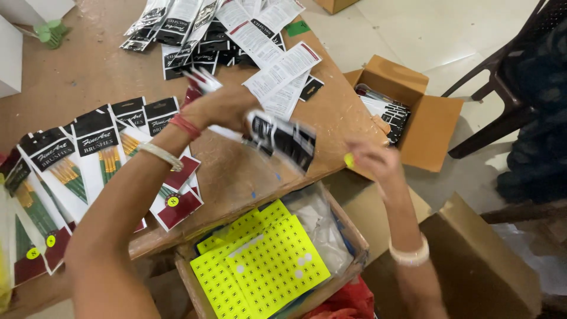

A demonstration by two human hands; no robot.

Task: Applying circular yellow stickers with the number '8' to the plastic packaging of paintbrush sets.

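Note:
My left hand (221,106) reaches over the brown table (71,77) and grips a brush packet (283,139) with a black header card; the packet is blurred by motion. My right hand (372,158) hovers past the table's right edge with a small yellow round sticker (349,160) at its fingertips. Below my hands, sheets of yellow round stickers (266,263) lie in an open cardboard box (348,227). Packets of paint brushes (88,159) lie fanned out on the table to the left, some carrying yellow stickers.
More black-topped packets (177,26) and white printed cards (277,71) cover the far table. An open cardboard box (413,112) with packets stands on the floor at right, beside a dark plastic chair (508,77). Another cardboard box (472,266) sits at lower right.

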